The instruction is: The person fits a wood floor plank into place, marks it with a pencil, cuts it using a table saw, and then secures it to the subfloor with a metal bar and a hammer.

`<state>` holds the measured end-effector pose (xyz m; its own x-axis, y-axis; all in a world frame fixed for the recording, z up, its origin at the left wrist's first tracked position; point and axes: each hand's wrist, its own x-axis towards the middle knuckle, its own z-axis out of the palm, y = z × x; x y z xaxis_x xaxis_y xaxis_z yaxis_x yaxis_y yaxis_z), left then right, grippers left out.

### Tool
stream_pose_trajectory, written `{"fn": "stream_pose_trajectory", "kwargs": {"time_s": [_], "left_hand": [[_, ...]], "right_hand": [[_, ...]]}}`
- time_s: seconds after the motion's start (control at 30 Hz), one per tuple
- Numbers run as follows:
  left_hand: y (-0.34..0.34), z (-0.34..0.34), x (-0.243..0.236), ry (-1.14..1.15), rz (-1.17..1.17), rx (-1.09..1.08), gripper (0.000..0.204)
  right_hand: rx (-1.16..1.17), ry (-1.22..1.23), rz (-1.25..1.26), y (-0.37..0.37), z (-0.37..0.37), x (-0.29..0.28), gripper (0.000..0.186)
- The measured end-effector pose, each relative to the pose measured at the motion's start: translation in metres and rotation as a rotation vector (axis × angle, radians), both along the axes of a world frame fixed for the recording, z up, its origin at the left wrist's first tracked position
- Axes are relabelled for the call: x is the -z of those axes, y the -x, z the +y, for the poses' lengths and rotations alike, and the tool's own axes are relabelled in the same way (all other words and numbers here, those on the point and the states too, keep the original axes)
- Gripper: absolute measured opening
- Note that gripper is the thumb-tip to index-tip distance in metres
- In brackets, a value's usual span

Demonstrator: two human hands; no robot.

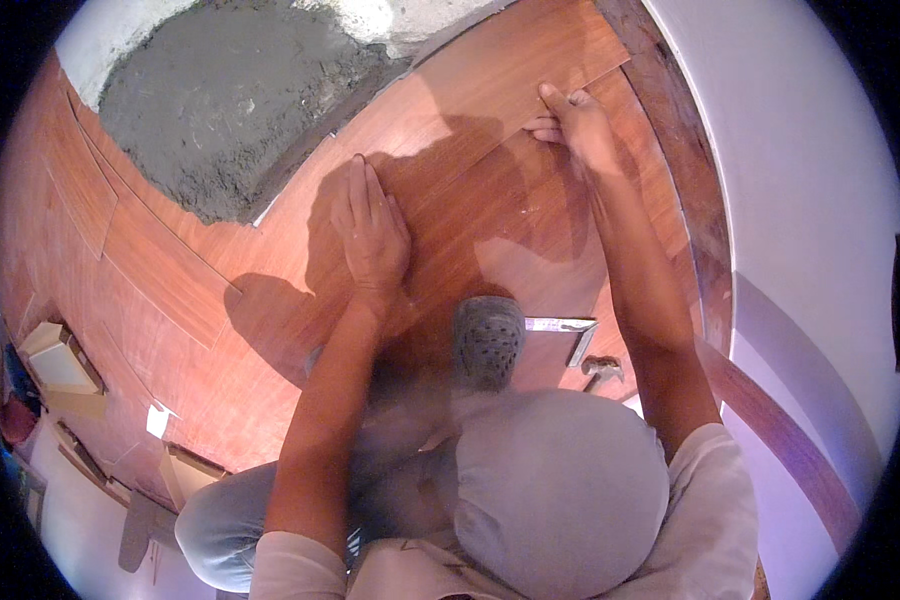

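Long reddish-brown wood-look floor planks lie in front of me. My left hand rests palm down on one plank, its fingers stretched out and close together. To the right, my right hand is over the long edge of the same plank, near its far right end. Its fingers are apart and partly bent, with nothing visible between them. Beyond the plank's far side lies a patch of wet grey mortar.
Below my hands are a grey clog, a metal square and a hammer. A white wall bounds the right side. Open cardboard boxes stand at the left, near a white scrap. Pale bare floor shows at the top.
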<state>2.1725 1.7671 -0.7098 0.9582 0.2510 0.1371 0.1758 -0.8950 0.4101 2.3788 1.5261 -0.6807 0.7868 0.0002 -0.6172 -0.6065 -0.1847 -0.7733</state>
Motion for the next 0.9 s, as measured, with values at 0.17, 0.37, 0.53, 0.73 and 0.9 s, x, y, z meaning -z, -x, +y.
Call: {"fn": "stream_pose_trajectory", "kwargs": {"time_s": [0.17, 0.37, 0.53, 0.73, 0.9], "left_hand": [[-0.002, -0.003, -0.002, 0.013, 0.012, -0.002, 0.051], [0.000, 0.000, 0.000, 0.018, 0.067, 0.005, 0.049], [-0.001, 0.001, -0.003, 0.026, 0.018, 0.038, 0.044], [0.007, 0.004, -0.005, 0.034, -0.014, 0.355, 0.047], [0.007, 0.004, -0.007, 0.060, 0.012, 0.401, 0.049]], "right_hand": [[0.040, -0.035, -0.003, 0.003, 0.000, 0.002, 0.037], [0.004, -0.017, 0.039, -0.001, 0.002, -0.004, 0.040], [-0.113, 0.124, 0.111, -0.010, 0.001, -0.014, 0.042], [-0.242, 0.114, 0.134, -0.017, -0.007, -0.018, 0.052], [-0.348, 0.211, 0.170, -0.022, -0.010, -0.011, 0.048]]}}
